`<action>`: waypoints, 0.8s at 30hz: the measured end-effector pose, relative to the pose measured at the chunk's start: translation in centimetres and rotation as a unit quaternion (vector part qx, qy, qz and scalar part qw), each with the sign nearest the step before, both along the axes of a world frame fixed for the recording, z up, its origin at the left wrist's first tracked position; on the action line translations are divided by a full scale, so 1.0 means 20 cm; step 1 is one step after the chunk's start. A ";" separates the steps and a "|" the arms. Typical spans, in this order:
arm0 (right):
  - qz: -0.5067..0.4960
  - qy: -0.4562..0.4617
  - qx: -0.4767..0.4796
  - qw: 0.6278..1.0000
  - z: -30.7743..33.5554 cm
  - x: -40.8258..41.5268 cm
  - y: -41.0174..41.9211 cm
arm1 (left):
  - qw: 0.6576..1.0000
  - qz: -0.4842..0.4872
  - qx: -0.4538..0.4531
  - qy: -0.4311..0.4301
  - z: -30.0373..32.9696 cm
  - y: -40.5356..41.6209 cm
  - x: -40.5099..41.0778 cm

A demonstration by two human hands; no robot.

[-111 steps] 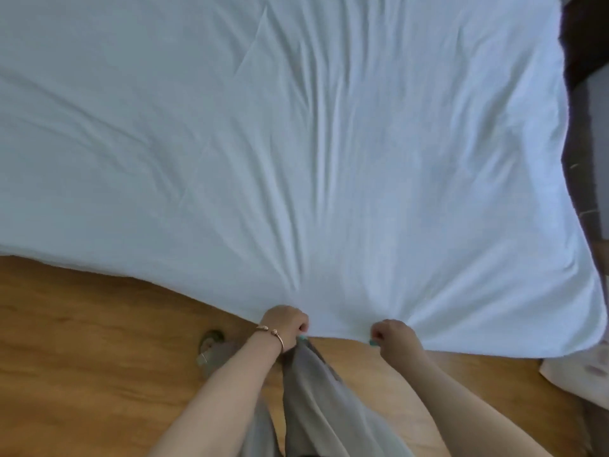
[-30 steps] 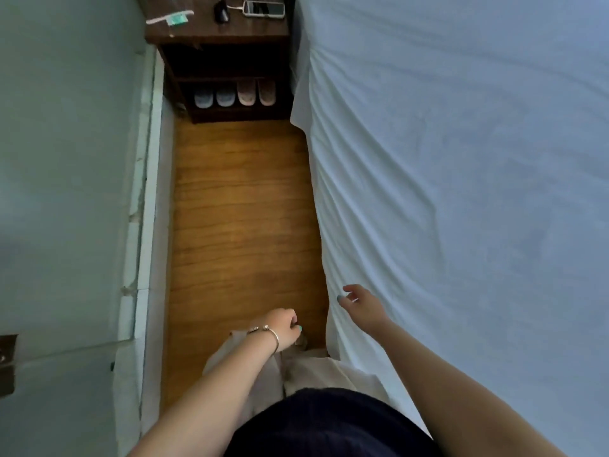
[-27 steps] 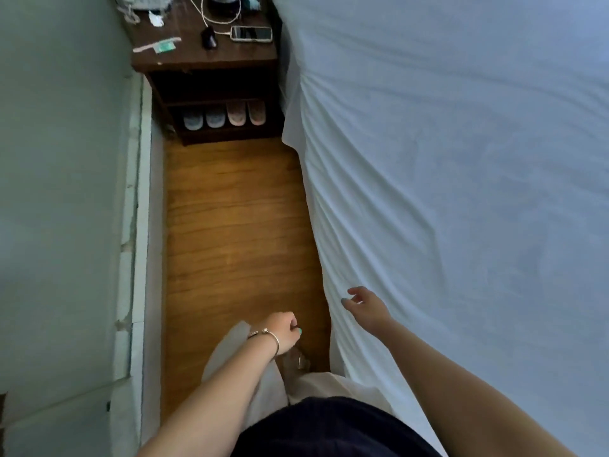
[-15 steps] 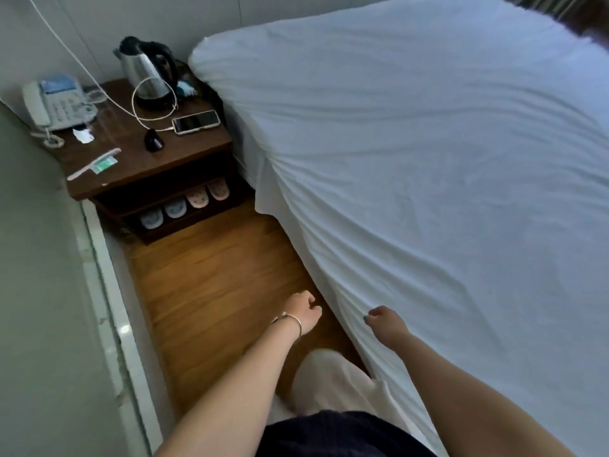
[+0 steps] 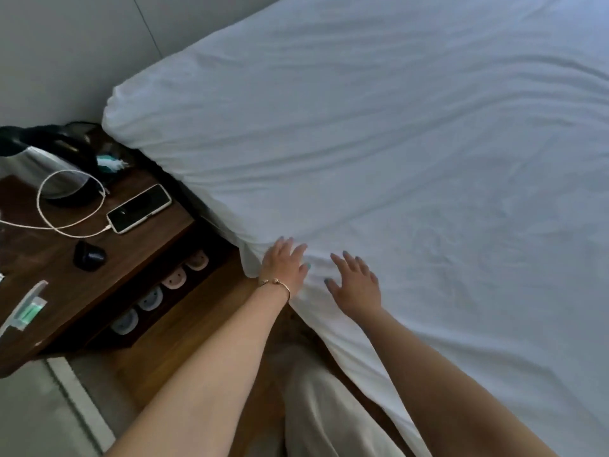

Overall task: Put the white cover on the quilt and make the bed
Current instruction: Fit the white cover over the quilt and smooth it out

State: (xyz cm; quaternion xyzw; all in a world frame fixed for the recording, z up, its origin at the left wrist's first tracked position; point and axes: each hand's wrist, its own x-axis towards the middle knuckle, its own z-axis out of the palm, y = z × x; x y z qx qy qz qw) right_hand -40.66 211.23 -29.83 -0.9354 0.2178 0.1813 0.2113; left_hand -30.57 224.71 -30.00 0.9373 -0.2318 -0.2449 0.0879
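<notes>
A dark wooden nightstand is standing beside the bed against a plain grey wall — a kettle, a phone on a white cable lying on top, slippers sitting on its lower shelf. Warm wooden floor is showing below — light dim.

Matt, creased cloth quilt; glossy wooden nightstand; shiny metal kettle.

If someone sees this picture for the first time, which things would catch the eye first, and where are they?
First comes the large white quilt, wrinkled and filling most of the view. At its near edge the left hand and the right hand lie on it with fingers spread. To the left stands a dark wooden nightstand bearing a phone on a white cable and a kettle.
</notes>
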 end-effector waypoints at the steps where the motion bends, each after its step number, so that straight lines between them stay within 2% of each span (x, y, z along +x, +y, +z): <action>1: 0.002 -0.002 -0.012 1.000 -0.04 0.15 -0.02 | 0.997 -0.053 0.044 -0.031 -0.04 -0.04 0.16; 3: 0.020 0.038 -0.019 0.999 -0.17 0.36 -0.04 | 0.984 -0.117 0.129 -0.046 -0.15 -0.03 0.43; 5: 0.080 0.107 -0.034 0.990 -0.30 0.40 0.00 | 0.975 -0.122 0.184 -0.002 -0.31 0.08 0.56; 7: 0.130 0.139 -0.044 0.981 -0.40 0.30 0.11 | 0.966 -0.150 0.208 0.038 -0.45 0.27 0.51; 9: 0.123 0.115 -0.059 0.984 -0.41 0.21 0.21 | 0.969 -0.182 0.164 0.012 -0.51 0.42 0.43; 11: 0.066 0.050 -0.061 0.995 -0.38 0.24 0.25 | 0.979 -0.194 0.061 -0.027 -0.49 0.47 0.47; 14: -0.045 -0.111 -0.105 0.987 -0.31 0.58 0.24 | 0.964 -0.198 -0.126 -0.125 -0.37 0.38 0.85; 16: -0.065 -0.143 -0.126 0.979 -0.29 0.94 0.26 | 0.956 -0.173 -0.169 -0.169 -0.36 0.28 1.20; 18: -0.081 -0.090 -0.115 0.986 -0.29 1.35 0.25 | 0.970 -0.160 -0.111 -0.147 -0.39 0.22 1.58; 20: -0.097 -0.009 -0.077 0.992 -0.36 1.67 0.29 | 0.978 -0.182 0.019 -0.097 -0.43 0.25 1.86; 21: -0.105 0.019 -0.059 0.993 -0.40 1.77 0.34 | 0.976 -0.188 0.057 -0.089 -0.48 0.32 1.95; 24: -0.097 0.041 -0.026 0.994 -0.46 1.82 0.63 | 0.976 -0.182 0.072 -0.093 -0.54 0.57 2.05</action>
